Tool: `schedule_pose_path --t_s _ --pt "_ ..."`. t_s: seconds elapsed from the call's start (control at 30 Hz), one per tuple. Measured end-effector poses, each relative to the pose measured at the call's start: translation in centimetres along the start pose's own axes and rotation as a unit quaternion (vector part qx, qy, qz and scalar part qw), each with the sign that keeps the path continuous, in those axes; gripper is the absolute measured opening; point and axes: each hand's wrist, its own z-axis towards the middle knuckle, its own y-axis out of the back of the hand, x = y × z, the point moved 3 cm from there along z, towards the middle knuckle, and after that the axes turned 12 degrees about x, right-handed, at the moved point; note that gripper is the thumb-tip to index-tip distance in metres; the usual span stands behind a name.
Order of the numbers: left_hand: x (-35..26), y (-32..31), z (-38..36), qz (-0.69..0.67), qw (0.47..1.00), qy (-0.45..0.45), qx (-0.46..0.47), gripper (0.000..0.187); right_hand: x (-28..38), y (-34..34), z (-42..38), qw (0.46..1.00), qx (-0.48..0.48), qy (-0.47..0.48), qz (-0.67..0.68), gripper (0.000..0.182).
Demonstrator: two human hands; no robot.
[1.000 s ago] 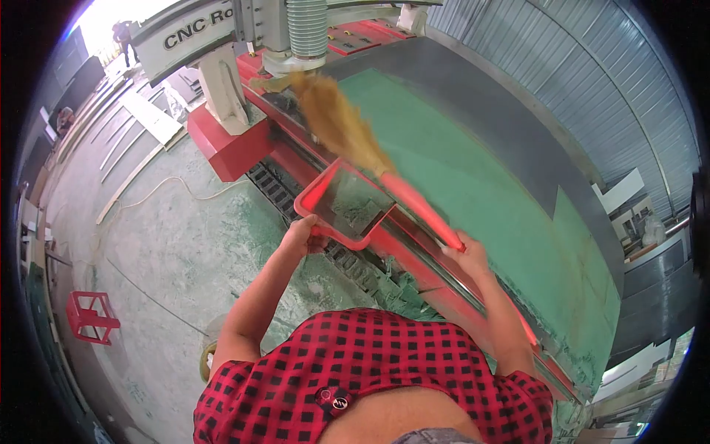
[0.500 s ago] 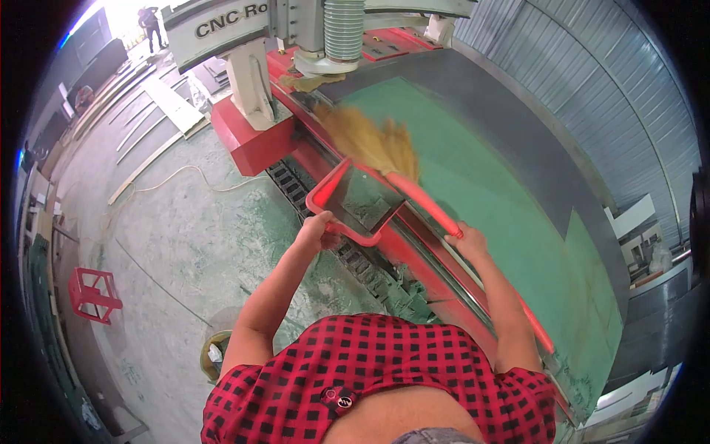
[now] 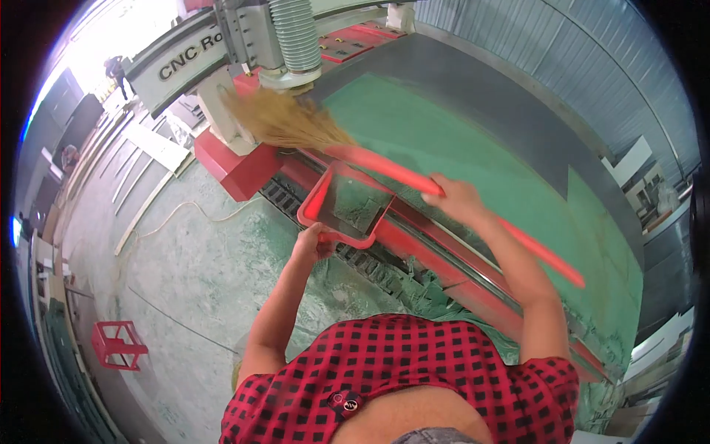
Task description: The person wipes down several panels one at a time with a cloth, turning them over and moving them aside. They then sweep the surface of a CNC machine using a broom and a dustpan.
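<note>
My left hand (image 3: 313,244) is closed on the near rim of a red plastic bin (image 3: 367,238), tilted open toward me at the machine's side rail, with greenish dust inside. My right hand (image 3: 452,198) grips the red handle of a broom (image 3: 392,169). Its tan bristles (image 3: 285,118) are raised beyond the bin, near the machine's post, and blurred by motion. Under the broom handle lies the machine bed with a green, dusty board (image 3: 444,148).
A CNC gantry (image 3: 185,59) with a ribbed hose (image 3: 294,37) spans the bed's far end. A cable chain (image 3: 362,270) runs along the side. On the floor stand a red stool (image 3: 118,345) and long strips (image 3: 144,211). A person (image 3: 116,77) stands far back.
The broom has swung left and up, its bristles moving from over the board edge toward the gantry post. My right hand has risen. The bin shifted slightly as the view turned.
</note>
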Motion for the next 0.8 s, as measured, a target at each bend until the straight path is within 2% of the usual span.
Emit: schedule_pose_path --t_s 0.13,0.23,0.37,0.53,0.6,0.8 --pt "0.5 -1.0 -0.2 -0.035 0.999 -0.013 -0.003 0.023 3.5 2.0 7.1 0.995 0.007 0.064 -0.072 0.043" --pt "0.6 -2.3 -0.5 -0.032 0.999 -0.01 0.012 0.023 5.1 1.4 11.4 0.994 0.015 0.065 -0.085 0.04" --pt "1.4 -2.3 0.5 -0.033 0.999 0.017 0.019 0.023 4.5 -0.2 13.5 0.992 0.044 0.014 -0.12 0.039" --pt "2.6 -2.6 0.4 -0.043 0.998 0.021 0.034 0.027 2.5 1.2 10.5 0.986 0.098 -0.041 -0.131 0.041" --pt "3.3 -2.5 0.9 -0.046 0.998 0.02 0.044 0.028 2.3 2.6 8.2 0.983 0.133 -0.097 -0.077 0.042" --pt "3.4 -4.3 0.4 -0.039 0.998 0.026 0.039 0.026 -2.3 3.8 3.9 0.97 0.189 -0.146 -0.037 0.043"
